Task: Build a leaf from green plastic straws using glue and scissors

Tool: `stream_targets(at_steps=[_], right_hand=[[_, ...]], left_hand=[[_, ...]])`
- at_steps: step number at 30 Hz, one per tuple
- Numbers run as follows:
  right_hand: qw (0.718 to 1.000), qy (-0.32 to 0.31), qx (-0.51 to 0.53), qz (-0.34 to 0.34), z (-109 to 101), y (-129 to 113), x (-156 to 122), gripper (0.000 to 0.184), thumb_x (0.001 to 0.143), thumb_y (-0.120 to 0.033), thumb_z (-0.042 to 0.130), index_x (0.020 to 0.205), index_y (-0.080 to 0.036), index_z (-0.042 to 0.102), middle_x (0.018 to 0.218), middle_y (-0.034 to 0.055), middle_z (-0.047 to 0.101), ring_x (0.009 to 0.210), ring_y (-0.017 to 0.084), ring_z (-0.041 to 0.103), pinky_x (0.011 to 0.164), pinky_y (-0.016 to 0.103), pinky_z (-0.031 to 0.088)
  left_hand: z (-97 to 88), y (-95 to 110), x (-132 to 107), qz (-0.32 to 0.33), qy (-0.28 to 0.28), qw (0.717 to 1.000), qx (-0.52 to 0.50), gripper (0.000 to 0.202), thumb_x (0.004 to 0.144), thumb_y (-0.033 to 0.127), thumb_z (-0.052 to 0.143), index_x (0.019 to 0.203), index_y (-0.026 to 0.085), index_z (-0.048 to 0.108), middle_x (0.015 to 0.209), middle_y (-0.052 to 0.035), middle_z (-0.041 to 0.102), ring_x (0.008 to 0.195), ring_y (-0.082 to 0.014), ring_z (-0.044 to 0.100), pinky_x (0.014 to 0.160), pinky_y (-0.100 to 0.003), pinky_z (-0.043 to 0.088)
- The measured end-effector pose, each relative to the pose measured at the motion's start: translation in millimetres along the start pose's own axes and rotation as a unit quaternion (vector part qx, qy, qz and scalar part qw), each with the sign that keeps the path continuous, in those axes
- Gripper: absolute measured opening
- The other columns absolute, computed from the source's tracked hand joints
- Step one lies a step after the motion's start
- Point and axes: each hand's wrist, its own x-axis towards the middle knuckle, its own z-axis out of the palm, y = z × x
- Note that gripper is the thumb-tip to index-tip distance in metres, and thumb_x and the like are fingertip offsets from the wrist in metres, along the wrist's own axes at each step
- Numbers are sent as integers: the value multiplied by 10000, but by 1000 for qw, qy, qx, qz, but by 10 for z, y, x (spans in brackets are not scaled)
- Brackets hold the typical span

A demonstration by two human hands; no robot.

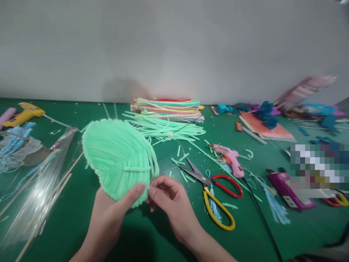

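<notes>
- Left fingers (133, 195), nearest the camera: grasping the lower edge of the green panel (105, 145), thumb flat on the front face, remaining digits hidden behind.
- Right fingers (158, 197), just beside: bent, thumb tip at the panel's lower right edge; pinch on a strand end possible, but cannot tell from this view.
- Green panel, of fuzzy strands set side by side: held up over the worktop (245, 233), mostly beyond the left thumb and to the left of the right fingers.
- Probable handling: light, soft and bendable, with little slip owing to the pile; likely to crush or splay under a hard squeeze. Best hold, by judgement: flat between thumb and supporting digits at the lower edge.
- Loose strands (154, 163): bowed out along the panel's right edge, curving down toward the right fingers.
- Scissors (203, 178), right of the right fingers: blades apart, near short green offcuts (183, 177).
- Pink glue gun (230, 158), farther right and beyond: nozzle toward the left.
- Green strand bundle (152, 125), beyond the panel; multicoloured strand bundle (166, 105), behind, near the pale wall (174, 47).
</notes>
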Motion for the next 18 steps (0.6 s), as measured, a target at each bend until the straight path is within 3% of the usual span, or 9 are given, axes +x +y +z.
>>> stream_targets(at_steps=[5, 8, 13, 18], right_hand=[[999, -10, -30, -3, -1, -35, 7, 258, 648, -309, 858, 702, -176, 645, 625, -45, 569, 572, 87, 499, 516, 191, 457], [998, -4, -62, 10, -7, -44, 14, 269, 625, -312, 868, 697, -172, 650, 613, -51, 566, 525, 77, 477, 485, 193, 437], [993, 9, -120, 21, -28, -28, 19, 270, 615, -317, 877, 694, -163, 669, 632, -29, 610, 560, 92, 520, 498, 197, 430], [997, -14, -75, 13, -44, -22, 16, 303, 637, -356, 871, 763, -173, 665, 632, -44, 605, 542, 82, 536, 514, 194, 473]], left_hand=[[-24, 2, -1, 32, 16, 997, 68, 376, 699, 403, 804, 1026, 227, 747, 861, -24, 772, 882, -263, 704, 764, -313, 567], [-40, -44, 20, 32, 25, 996, 76, 450, 678, 422, 817, 1074, 227, 730, 887, -33, 777, 890, -273, 712, 800, -336, 557], [-42, -148, 78, -25, 17, 1000, -7, 562, 585, 369, 885, 1072, 155, 704, 928, -80, 780, 865, -279, 721, 786, -348, 563], [-21, -128, 94, -78, -6, 991, -111, 545, 601, 321, 891, 1069, 138, 680, 912, -74, 780, 835, -249, 725, 752, -311, 569]])
